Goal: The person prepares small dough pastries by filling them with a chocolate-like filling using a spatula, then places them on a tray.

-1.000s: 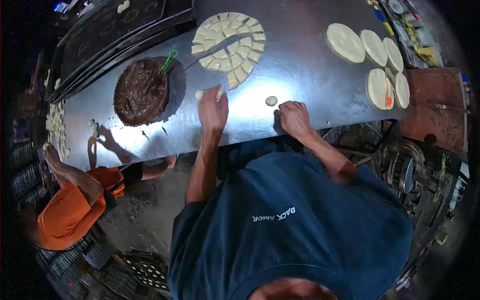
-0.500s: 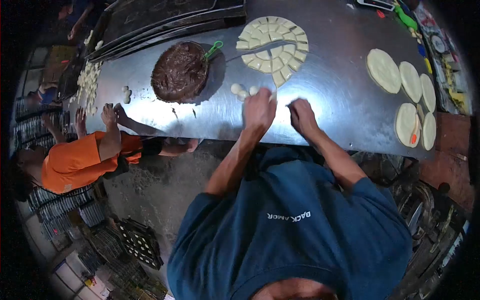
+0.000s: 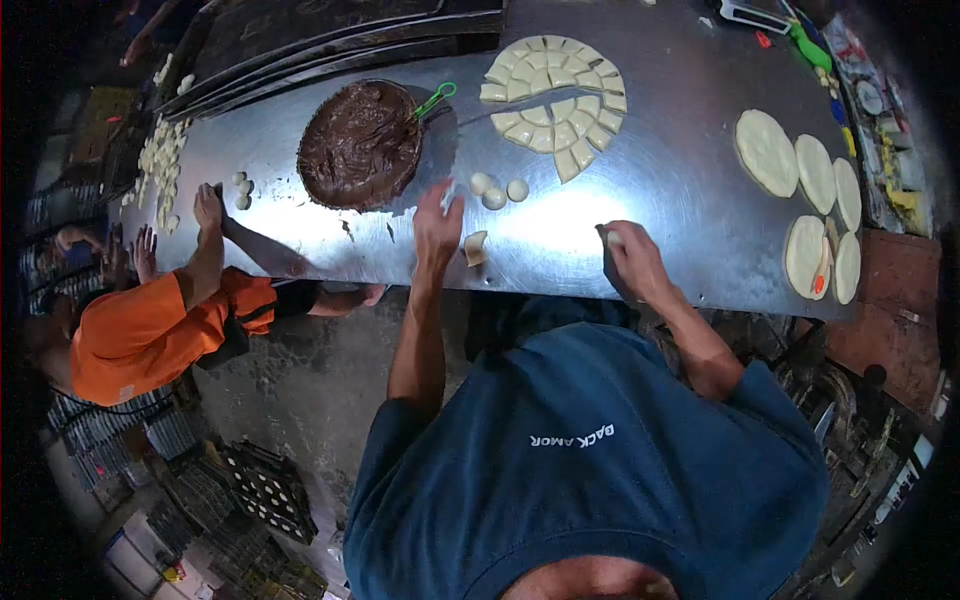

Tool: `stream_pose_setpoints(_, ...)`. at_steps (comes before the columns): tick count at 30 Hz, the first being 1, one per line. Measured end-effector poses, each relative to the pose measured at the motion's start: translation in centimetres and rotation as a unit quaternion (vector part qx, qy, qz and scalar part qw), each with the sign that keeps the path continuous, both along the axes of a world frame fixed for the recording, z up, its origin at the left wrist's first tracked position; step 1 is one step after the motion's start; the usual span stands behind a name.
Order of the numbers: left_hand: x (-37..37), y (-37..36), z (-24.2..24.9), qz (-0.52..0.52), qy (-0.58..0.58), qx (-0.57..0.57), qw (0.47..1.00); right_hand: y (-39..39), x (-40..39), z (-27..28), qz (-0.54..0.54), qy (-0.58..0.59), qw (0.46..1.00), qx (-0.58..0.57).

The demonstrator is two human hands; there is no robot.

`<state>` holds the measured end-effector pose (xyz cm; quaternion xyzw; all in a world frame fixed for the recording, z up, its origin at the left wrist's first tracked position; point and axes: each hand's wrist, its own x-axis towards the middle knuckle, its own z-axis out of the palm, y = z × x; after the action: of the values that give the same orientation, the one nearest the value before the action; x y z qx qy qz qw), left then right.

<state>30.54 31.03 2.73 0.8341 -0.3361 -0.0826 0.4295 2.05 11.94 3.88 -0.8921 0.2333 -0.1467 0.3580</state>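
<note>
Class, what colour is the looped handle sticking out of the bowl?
The looped handle is bright green, clearest in the head view.

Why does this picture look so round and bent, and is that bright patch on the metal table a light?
Head view: a strong wide-angle bend, with black corners; that patch looks like glare on the metal table, between left hand and right hand; a shadow beside the round container of brown paste; the left fingertips slightly blurred; the floor dim.

You stood in a bakery: a metal table [image 3: 680, 190] bore cut dough [image 3: 560, 75] at upper centre and flat dough rounds [image 3: 767, 153] at upper right.
</note>
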Motion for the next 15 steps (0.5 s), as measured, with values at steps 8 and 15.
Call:
stream_pose_setpoints(8,1.9,-4.7,-0.8,-0.114,0.124,0.033,0.985,-0.4,18.6,0.8,0.074,-0.048,0.993,0.082)
stream_pose_setpoints(15,1.7,-3.2,-0.2,-0.15,0.078,0.036,0.985,-1.7,18.7,3.8,0.211,0.132,0.958,0.141)
